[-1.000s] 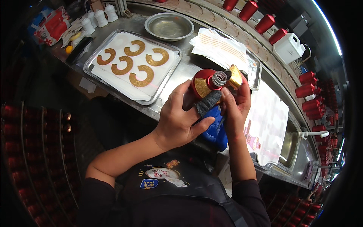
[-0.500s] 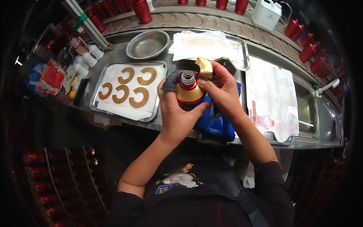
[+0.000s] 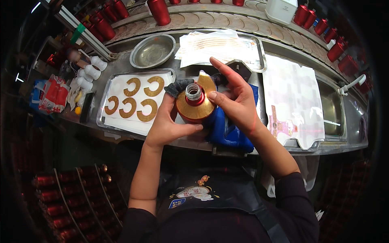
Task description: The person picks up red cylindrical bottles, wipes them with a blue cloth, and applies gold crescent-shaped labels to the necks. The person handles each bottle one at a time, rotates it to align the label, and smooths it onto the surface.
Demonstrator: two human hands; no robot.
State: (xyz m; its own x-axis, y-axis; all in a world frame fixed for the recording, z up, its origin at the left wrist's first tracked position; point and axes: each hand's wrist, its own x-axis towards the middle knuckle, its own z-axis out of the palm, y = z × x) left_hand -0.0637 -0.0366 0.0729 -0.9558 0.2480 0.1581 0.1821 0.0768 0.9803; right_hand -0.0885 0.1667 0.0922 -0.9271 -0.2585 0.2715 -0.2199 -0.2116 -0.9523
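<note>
A red bottle with a clear glass neck is tilted toward me, its mouth uncapped. My left hand curls around its left side, thumb along the lower front, a dark grey sleeve on the index finger by the neck. Around the neck lies a gold C-shaped decal, one end rising at the upper right. My right hand has its thumb on that decal's right part and its index finger stretched up. A grey-covered finger shows behind the raised end. Below the bottle sits a blue cloth-like pad.
Several gold C-shaped decals lie on white sheets in a metal tray at left. Behind are a steel bowl and a tray of printed sheets. A white cloth and sink are right. Red bottles line the back.
The gold decal, held up off the neck's right side before, now lies around the bottle's shoulder. My right index finger has straightened upward. The bottle has shifted slightly left and nearer.
</note>
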